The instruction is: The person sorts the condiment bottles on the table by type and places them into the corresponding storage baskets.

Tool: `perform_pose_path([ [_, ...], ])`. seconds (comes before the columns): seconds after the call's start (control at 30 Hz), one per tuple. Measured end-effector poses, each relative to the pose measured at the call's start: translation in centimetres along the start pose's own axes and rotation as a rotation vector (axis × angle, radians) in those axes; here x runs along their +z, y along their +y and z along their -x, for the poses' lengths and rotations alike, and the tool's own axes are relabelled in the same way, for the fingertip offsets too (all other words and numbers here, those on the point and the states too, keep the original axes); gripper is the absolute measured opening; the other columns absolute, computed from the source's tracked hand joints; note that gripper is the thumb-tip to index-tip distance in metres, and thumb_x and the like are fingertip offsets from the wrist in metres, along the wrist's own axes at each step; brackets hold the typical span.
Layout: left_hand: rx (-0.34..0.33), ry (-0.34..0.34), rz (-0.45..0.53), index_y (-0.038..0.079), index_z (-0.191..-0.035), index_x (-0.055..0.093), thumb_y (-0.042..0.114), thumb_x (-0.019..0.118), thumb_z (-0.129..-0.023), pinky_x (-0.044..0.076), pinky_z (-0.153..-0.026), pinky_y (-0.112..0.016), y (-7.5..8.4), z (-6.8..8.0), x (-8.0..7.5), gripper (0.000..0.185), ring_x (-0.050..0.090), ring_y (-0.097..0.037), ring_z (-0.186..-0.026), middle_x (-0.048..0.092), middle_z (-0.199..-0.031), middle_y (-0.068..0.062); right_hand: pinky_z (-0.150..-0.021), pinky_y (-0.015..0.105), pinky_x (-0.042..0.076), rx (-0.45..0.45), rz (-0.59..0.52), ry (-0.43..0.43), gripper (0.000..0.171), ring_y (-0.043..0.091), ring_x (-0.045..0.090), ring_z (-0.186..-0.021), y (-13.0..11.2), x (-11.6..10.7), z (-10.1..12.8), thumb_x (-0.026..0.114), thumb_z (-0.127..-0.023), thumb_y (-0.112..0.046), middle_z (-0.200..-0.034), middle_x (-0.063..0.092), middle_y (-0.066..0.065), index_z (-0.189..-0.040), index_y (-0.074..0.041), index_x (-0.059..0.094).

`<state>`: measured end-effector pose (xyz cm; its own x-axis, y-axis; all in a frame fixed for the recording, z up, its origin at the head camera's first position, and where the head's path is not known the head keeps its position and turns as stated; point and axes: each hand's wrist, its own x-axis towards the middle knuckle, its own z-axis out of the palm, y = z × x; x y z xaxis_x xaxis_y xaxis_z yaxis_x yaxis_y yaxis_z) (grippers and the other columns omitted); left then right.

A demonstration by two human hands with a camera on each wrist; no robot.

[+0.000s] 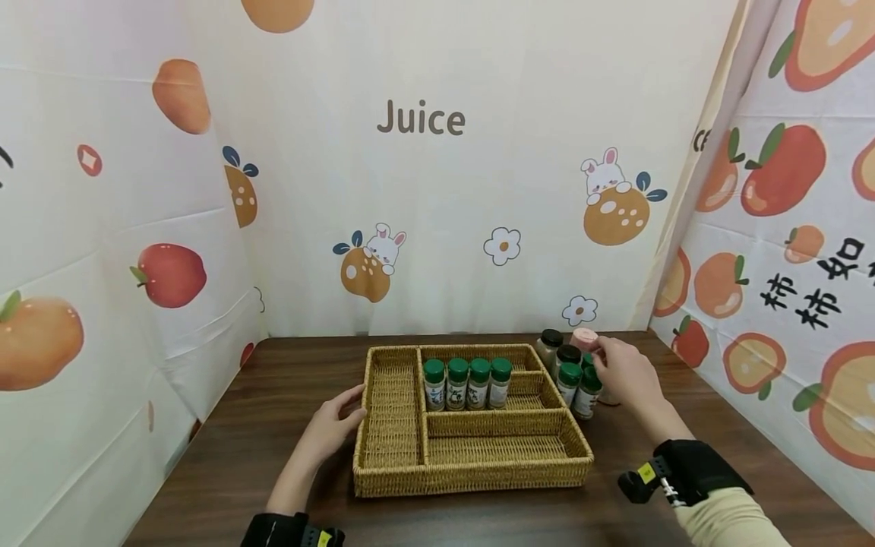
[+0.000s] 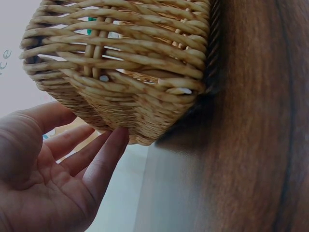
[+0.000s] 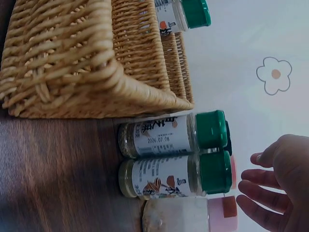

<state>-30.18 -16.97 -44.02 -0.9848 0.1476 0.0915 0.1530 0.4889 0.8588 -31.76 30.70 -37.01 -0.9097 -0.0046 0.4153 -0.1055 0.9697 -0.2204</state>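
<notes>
Fingers (image 3: pixel 260 178) spread, reaching over jars (image 1: pixel 577 376); left fingers (image 2: pixel 104 154) flat against basket (image 1: pixel 472 456). Could topple crowded jars across worktop (image 1: pixel 239 456).

Four green-capped jars (image 1: pixel 467 383) stand in my tray's twelve o'clock compartment; the fruit-print backdrop (image 1: pixel 437 167) behind reads "Juice", perhaps cloth.

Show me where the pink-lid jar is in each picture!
Head: the pink-lid jar stands right of the wicker basket, behind the green-lid jars, at the right hand's fingers.
Left wrist: not in it; only the basket's corner and the left hand show.
Right wrist: lying sideways at the bottom edge, below two green-lid jars.
Shared landmark: the wicker basket.
</notes>
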Motion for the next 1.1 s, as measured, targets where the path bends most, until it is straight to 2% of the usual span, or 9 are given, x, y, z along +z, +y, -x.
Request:
perform_pose_path([
  [0.1,-0.003,-0.004,0.004,0.004,-0.151,0.043,0.012,0.054,-0.102,0.054,-0.096,-0.051,-0.1,0.1,0.0,0.050,0.052,-0.045,-0.131,0.048,-0.148,-0.027,-0.055,0.033,0.038,-0.007,-0.001,0.012,0.022,0.020,0.053,-0.066,0.5,0.0,0.1,0.051,-0.097,-0.009,-0.101,0.069,0.020,-0.108,0.000,0.068],
  [0.33,-0.005,-0.014,0.016,0.005,-0.151,0.042,0.013,0.054,-0.103,0.052,-0.097,-0.052,-0.1,0.1,-0.1,0.051,0.050,-0.045,-0.133,0.046,-0.149,-0.027,-0.064,0.043,0.050,0.008,-0.031,0.028,0.023,0.025,0.061,-0.076,1.0,-0.3,0.5,0.050,-0.097,-0.007,-0.103,0.069,0.022,-0.106,0.002,0.069],
  [0.73,-0.007,-0.018,0.016,0.005,-0.152,0.042,0.013,0.054,-0.103,0.053,-0.097,-0.051,-0.1,0.1,-0.1,0.051,0.050,-0.045,-0.133,0.046,-0.150,-0.026,-0.068,0.050,0.051,-0.016,-0.052,0.076,0.020,0.029,0.062,-0.080,1.8,0.2,1.2,0.053,-0.096,-0.006,-0.102,0.065,0.020,-0.103,-0.001,0.070],
  [0.83,-0.004,-0.018,0.018,0.005,-0.152,0.042,0.013,0.054,-0.103,0.053,-0.097,-0.051,-0.1,0.1,-0.1,0.051,0.050,-0.045,-0.133,0.047,-0.149,-0.027,-0.067,0.047,0.051,-0.025,-0.055,0.082,0.018,0.028,0.062,-0.079,1.7,0.4,1.4,0.054,-0.096,-0.005,-0.101,0.064,0.020,-0.103,0.000,0.070],
  [1.0,-0.002,-0.017,0.025,0.004,-0.151,0.042,0.012,0.054,-0.103,0.054,-0.096,-0.051,0.0,0.0,-0.1,0.051,0.050,-0.046,-0.133,0.047,-0.149,-0.027,-0.061,0.035,0.042,-0.051,-0.061,0.092,0.019,0.022,0.054,-0.073,1.3,0.5,1.7,0.054,-0.095,-0.003,-0.101,0.063,0.019,-0.104,0.000,0.070],
  [1.1,-0.002,-0.015,0.020,0.004,-0.151,0.042,0.012,0.054,-0.103,0.053,-0.096,-0.051,0.0,0.0,0.0,0.051,0.050,-0.046,-0.133,0.047,-0.149,-0.027,-0.063,0.035,0.040,-0.089,-0.075,0.091,0.018,0.022,0.053,-0.075,0.9,0.7,1.6,0.056,-0.094,-0.002,-0.105,0.061,0.018,-0.105,-0.001,0.070],
])
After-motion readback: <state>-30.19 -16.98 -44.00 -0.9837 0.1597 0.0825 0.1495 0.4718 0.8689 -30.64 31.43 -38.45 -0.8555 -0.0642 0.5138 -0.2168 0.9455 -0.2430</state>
